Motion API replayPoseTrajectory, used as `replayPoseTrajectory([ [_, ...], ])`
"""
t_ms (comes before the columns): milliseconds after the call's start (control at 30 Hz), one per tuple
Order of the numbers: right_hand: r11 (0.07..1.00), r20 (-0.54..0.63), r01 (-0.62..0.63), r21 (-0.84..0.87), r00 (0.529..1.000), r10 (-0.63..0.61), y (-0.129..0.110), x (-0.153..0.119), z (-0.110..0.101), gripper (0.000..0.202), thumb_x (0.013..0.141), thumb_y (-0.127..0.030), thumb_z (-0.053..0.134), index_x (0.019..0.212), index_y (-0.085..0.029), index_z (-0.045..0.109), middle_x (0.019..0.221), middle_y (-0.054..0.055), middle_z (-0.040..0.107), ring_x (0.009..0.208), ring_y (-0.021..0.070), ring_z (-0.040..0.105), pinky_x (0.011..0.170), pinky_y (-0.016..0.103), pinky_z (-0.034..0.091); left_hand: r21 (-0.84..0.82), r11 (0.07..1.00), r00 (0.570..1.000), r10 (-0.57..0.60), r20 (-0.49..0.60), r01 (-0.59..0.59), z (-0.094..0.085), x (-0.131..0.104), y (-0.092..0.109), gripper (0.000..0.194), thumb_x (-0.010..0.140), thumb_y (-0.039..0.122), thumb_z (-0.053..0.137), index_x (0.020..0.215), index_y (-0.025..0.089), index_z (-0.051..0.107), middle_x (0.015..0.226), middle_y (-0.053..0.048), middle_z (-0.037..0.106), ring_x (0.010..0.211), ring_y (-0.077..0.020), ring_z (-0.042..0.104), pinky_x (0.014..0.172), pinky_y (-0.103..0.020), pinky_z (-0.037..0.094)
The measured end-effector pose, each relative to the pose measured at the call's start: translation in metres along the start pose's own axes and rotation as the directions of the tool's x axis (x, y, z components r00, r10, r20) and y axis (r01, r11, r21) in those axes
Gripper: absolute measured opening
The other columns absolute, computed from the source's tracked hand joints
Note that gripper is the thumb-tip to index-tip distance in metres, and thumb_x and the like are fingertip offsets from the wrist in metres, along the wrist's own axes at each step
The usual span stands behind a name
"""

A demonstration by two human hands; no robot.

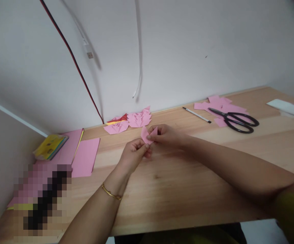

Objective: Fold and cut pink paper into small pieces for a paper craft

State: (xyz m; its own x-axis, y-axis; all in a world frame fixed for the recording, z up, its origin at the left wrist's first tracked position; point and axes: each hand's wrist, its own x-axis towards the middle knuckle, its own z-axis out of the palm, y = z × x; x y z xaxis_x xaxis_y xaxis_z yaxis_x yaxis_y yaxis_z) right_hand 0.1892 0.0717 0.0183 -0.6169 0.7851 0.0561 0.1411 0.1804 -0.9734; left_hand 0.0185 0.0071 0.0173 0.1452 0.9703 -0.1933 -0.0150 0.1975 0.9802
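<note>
Between my two hands is a small folded piece of pink paper (pixel 145 135), held above the wooden table with two pointed flaps standing up. My left hand (pixel 134 152) pinches its lower edge between thumb and fingers. From the right, my right hand (pixel 163 135) grips the same paper, thumb across its front. Part of the paper is hidden behind my fingers. Just beyond my hands, near the wall, lie folded pink paper pieces (pixel 139 118) in overlapping rows, and beside them another pink folded piece (pixel 116 127) with a red and yellow one (pixel 118 119).
At the right, black-handled scissors (pixel 230 120) lie on pink paper scraps (pixel 218 103), with a pen (pixel 196 115) nearby. Pink sheets (pixel 86 157) and a yellow packet (pixel 50 147) lie at the left. Cables (pixel 70 51) hang along the wall. A pixelated patch covers the lower left.
</note>
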Motion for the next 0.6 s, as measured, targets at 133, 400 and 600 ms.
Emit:
replayPoseTrajectory([
  [133, 0.997, 0.022, 0.047, 0.053, 0.999, -0.048, 0.0001, -0.0004, -0.0010, 0.031, 0.076, -0.042, 0.060, 0.063, -0.016, 0.050, 0.061, -0.004, 0.047, 0.057, 0.0087, 0.042, 0.054, 0.023, 0.031, 0.083, 0.996, 0.999, 0.036, 0.034, -0.038, -0.0019, -0.0020, 0.0028, 0.024, 0.074, 0.033, 0.068, 0.066, 0.013, 0.058, 0.065, -0.002, 0.064, 0.054, -0.0081, 0.056, 0.055, -0.020, 0.044],
  [400, 0.998, 0.071, -0.036, 0.051, 0.997, 0.032, -0.0006, -0.0017, -0.0004, 0.028, 0.077, -0.044, 0.061, 0.078, -0.016, 0.058, 0.064, -0.003, 0.054, 0.058, 0.0095, 0.046, 0.055, 0.022, 0.034, -0.115, 0.993, 0.999, -0.002, -0.052, -0.004, 0.0010, 0.0027, -0.0010, 0.025, 0.066, 0.032, 0.075, 0.074, 0.013, 0.061, 0.061, -0.001, 0.062, 0.053, -0.0090, 0.057, 0.054, -0.021, 0.045],
  [600, 0.995, 0.095, -0.060, 0.085, 0.994, 0.052, -0.0012, -0.0010, -0.0018, 0.031, 0.084, -0.046, 0.052, 0.086, -0.015, 0.059, 0.068, -0.001, 0.055, 0.061, 0.0098, 0.050, 0.056, 0.021, 0.037, -0.186, 0.982, 0.997, -0.013, -0.080, -0.002, -0.0010, 0.0063, -0.0048, 0.025, 0.063, 0.029, 0.077, 0.077, 0.012, 0.065, 0.066, -0.001, 0.064, 0.056, -0.0092, 0.058, 0.057, -0.022, 0.047],
])
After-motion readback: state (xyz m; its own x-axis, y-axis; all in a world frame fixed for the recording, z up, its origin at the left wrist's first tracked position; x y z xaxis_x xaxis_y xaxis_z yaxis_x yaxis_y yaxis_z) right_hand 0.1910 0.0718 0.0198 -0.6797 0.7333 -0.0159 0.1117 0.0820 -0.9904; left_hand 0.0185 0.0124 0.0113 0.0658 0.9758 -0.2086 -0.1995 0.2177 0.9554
